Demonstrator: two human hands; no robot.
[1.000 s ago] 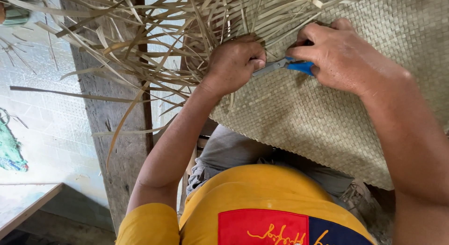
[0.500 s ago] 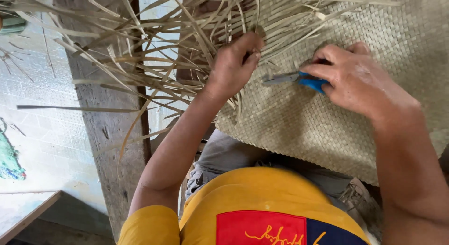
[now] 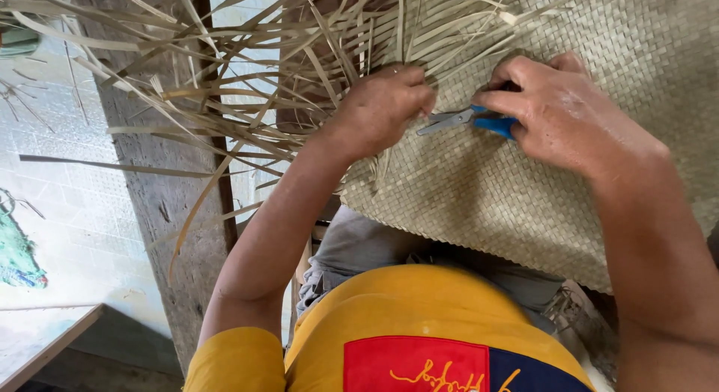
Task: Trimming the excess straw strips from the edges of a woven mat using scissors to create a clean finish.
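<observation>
Your left hand is closed around a bunch of loose strips right at the unfinished edge of the woven mat. Your right hand grips blue-handled pliers; their metal tips point left, close to the left fingers, over the weave. The mat lies across your lap, finished weave to the right, tight and even. Unwoven strips fan out up and to the left, crossing a rough wooden post. Pale tiled floor lies beyond the post, with a green netted thing at the left edge. A yellow shirt fills the lower frame.
</observation>
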